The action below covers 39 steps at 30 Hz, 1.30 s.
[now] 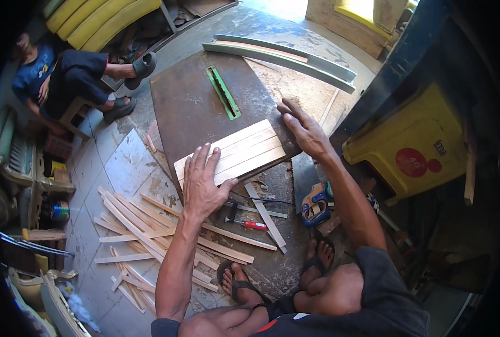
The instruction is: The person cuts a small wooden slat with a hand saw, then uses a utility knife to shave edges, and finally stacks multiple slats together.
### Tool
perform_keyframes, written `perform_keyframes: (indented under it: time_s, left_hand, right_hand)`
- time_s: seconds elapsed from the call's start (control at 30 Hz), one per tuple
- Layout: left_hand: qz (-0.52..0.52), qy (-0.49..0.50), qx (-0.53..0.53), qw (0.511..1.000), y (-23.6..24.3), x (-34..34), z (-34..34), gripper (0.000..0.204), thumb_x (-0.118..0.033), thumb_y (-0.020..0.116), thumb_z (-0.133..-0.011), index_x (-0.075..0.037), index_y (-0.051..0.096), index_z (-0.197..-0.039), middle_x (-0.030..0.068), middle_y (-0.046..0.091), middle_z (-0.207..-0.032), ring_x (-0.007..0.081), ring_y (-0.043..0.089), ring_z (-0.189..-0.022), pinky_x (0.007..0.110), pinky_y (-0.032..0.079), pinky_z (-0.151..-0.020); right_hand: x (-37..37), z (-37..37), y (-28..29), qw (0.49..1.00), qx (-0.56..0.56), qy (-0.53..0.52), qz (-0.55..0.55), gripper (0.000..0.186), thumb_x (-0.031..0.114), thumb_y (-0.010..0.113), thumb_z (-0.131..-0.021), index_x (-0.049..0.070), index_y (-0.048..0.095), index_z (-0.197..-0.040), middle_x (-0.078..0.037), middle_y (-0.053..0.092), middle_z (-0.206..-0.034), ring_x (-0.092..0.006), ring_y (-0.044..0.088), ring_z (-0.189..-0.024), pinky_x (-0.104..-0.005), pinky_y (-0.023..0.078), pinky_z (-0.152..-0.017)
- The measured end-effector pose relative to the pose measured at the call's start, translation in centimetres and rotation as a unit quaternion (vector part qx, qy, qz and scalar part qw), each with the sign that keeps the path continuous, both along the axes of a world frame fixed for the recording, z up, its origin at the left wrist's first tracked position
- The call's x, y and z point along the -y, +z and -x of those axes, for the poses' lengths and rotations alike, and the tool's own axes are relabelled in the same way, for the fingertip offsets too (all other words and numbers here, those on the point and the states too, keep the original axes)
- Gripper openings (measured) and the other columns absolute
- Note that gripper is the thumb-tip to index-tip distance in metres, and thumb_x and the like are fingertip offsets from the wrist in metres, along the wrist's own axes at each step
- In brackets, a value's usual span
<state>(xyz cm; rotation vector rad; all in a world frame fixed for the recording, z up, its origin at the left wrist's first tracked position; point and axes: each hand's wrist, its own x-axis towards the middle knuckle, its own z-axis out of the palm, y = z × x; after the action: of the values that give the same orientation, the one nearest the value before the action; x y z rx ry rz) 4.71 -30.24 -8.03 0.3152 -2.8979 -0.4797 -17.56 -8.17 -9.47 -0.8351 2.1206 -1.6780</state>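
Nearest the person, two feet in dark sandals point(244, 283) are standing on the dusty floor, and just left of them a loose heap of thin pale wooden offcut strips point(148, 236) is lying across the white floor tiles point(123, 160). Close under the left hand point(202, 182), toward the body, a small red-handled clamp point(247, 223) and a grey flat bar point(267, 216) are resting on the floor, while a blue and yellow power tool point(315, 205) is sitting below the right forearm. The left hand's grip is lying wide open, palm pressing flat on the near-left end of a row of flat light-coloured wooden slats point(233, 154), holding nothing closed inside it. The slats are lying side by side on the dark brown metal saw surface point(188, 106), directly between the two hands. The right hand point(303, 129) is also resting open, fingers spread, touching the far-right corner of the slats and the surface edge. Beyond the slats, a green slotted blade insert point(223, 92) is showing in the surface. Farther off, a long grey-green curved moulding point(283, 56) is lying, and another person in blue point(64, 76) is sitting far to the left.
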Motion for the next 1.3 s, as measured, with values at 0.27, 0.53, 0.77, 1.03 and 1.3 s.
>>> perform_keyframes:
  time_s: [0.27, 0.53, 0.77, 1.03, 1.3]
  left_hand:
    - [0.012, -0.021, -0.008, 1.000, 0.2, 0.3, 0.5, 0.083, -0.037, 0.084, -0.078, 0.002, 0.052, -0.145, 0.0260, 0.042, -0.154, 0.0440, 0.035, -0.147, 0.053, 0.023, -0.125]
    - [0.016, -0.043, 0.010, 0.999, -0.1, 0.9, 0.7, 0.084, -0.039, 0.083, -0.077, -0.005, 0.051, -0.147, 0.0267, 0.040, -0.151, 0.0451, 0.037, -0.142, 0.054, 0.023, -0.123]
    - [0.065, -0.074, 0.028, 0.995, 0.4, 0.7, 1.1, 0.083, -0.039, 0.080, -0.081, -0.016, 0.049, -0.154, 0.0259, 0.039, -0.150, 0.0445, 0.038, -0.139, 0.053, 0.027, -0.119]
    - [0.078, -0.096, 0.029, 0.992, 0.5, 1.1, 1.3, 0.080, -0.041, 0.078, -0.083, -0.013, 0.050, -0.153, 0.0250, 0.038, -0.155, 0.0440, 0.037, -0.140, 0.053, 0.026, -0.119]
    - [0.086, -0.103, 0.020, 0.991, 0.1, 1.3, 1.8, 0.081, -0.043, 0.075, -0.076, -0.006, 0.055, -0.144, 0.0234, 0.043, -0.156, 0.0447, 0.039, -0.138, 0.055, 0.029, -0.118]
  right_hand:
    - [1.0, -2.4, -1.2, 0.991, -0.104, -0.009, -0.082, 0.068, 0.047, 0.041, -0.109, 0.004, 0.030, -0.161, -0.028, 0.061, -0.140, -0.0429, 0.053, -0.137, -0.0441, 0.038, -0.119]
    - [-0.8, -4.1, -1.2, 0.996, -0.028, -0.081, 0.011, 0.059, 0.035, 0.051, -0.109, 0.001, 0.039, -0.156, -0.018, 0.067, -0.136, -0.0289, 0.062, -0.127, -0.0378, 0.046, -0.110]
    - [-7.5, -15.8, -8.3, 0.975, -0.057, -0.183, -0.116, 0.030, 0.015, 0.060, -0.101, -0.003, 0.061, -0.124, -0.020, 0.070, -0.106, -0.0365, 0.070, -0.097, -0.0434, 0.055, -0.087]
    - [-8.1, -25.8, -16.1, 0.931, 0.010, 0.008, -0.366, 0.039, 0.030, 0.067, -0.093, 0.000, 0.058, -0.117, -0.021, 0.060, -0.117, -0.0437, 0.068, -0.099, -0.0543, 0.055, -0.084]
    - [-10.4, -24.5, -16.8, 0.945, 0.067, -0.043, -0.317, 0.022, 0.022, 0.062, -0.094, 0.002, 0.064, -0.106, -0.024, 0.066, -0.102, -0.0446, 0.067, -0.096, -0.0529, 0.053, -0.085]
